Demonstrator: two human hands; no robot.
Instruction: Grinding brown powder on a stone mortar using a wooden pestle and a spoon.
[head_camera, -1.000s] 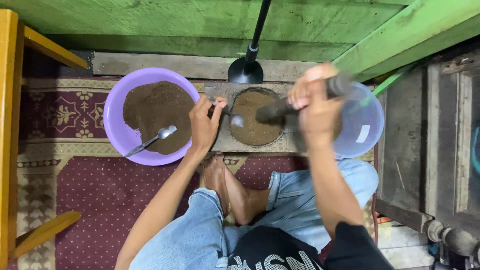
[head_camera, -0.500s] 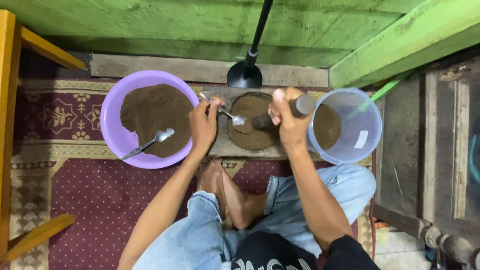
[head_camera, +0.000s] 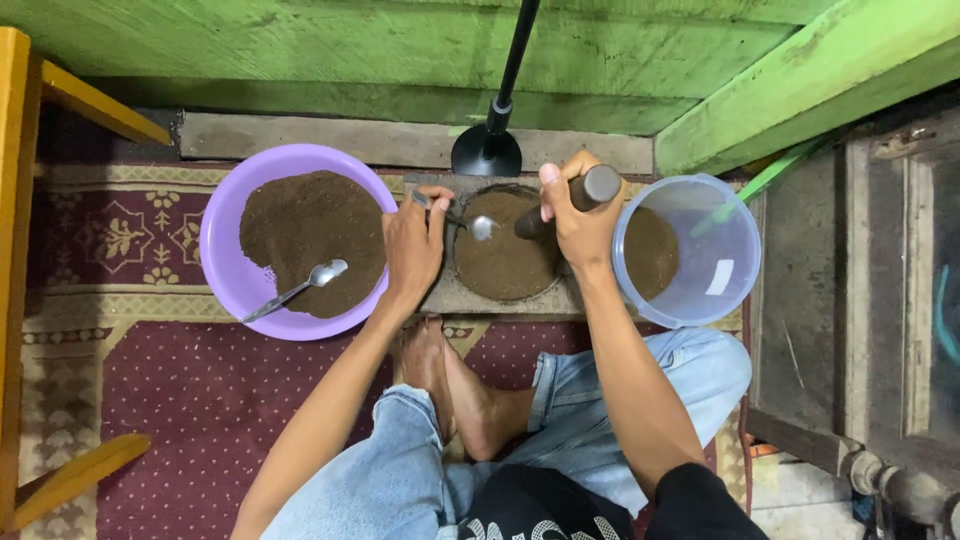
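A purple bowl of brown powder with a spare spoon sits left; a clear tub sits right, a black stand beyond. Between them, the mortar. The left hand pinches a small spoon over it. The right hand is clamped round the pestle, seemingly pressed into the powder, lower than a second ago.
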